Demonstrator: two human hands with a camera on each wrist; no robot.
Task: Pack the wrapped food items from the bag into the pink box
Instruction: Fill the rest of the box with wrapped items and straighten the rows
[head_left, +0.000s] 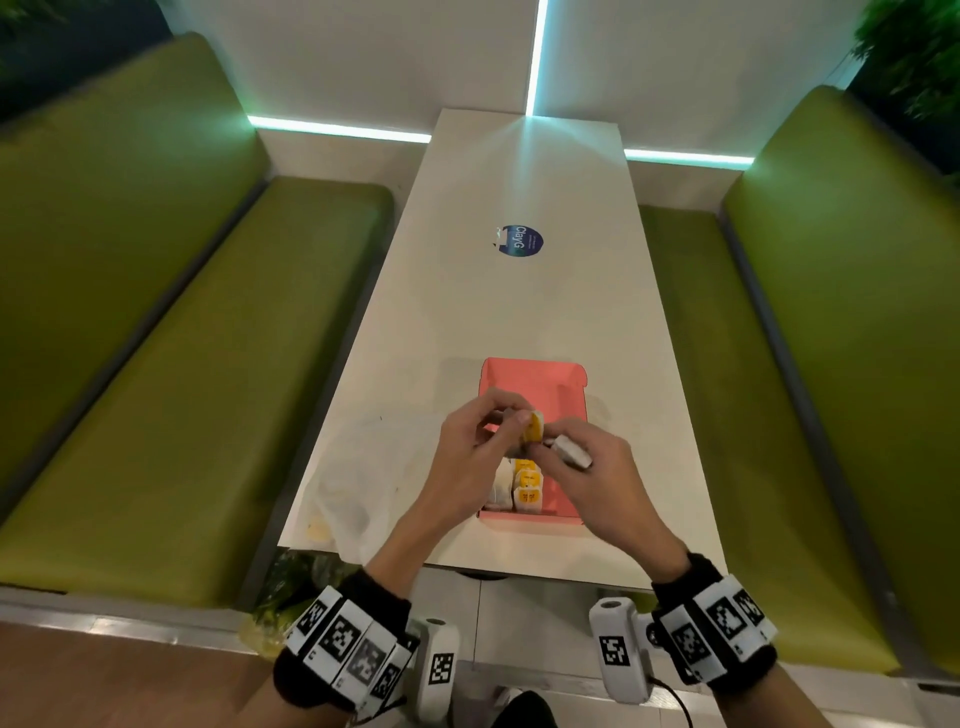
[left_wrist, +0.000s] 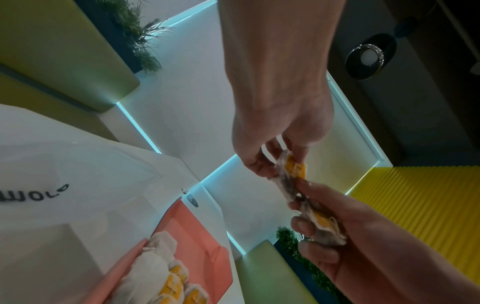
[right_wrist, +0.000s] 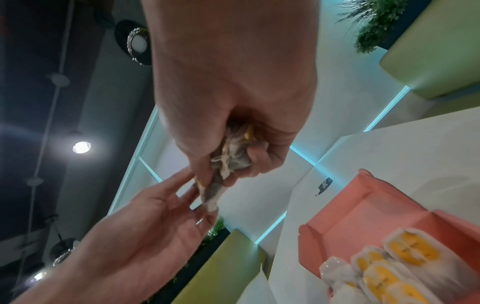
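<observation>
Yellow-labelled wrapped item (head_left: 533, 433) pinched by left hand (head_left: 480, 447) and right hand (head_left: 587, 475) above pink box (head_left: 566, 395); next, lower it beside packed row (head_left: 524, 488).

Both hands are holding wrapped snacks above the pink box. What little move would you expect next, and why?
Probably the left hand lowers the wrapped item it pinches into the pink box, next to the wrapped items already lined up at its near end. The far part of the box is bare, and the right hand grips another wrapped piece.
</observation>
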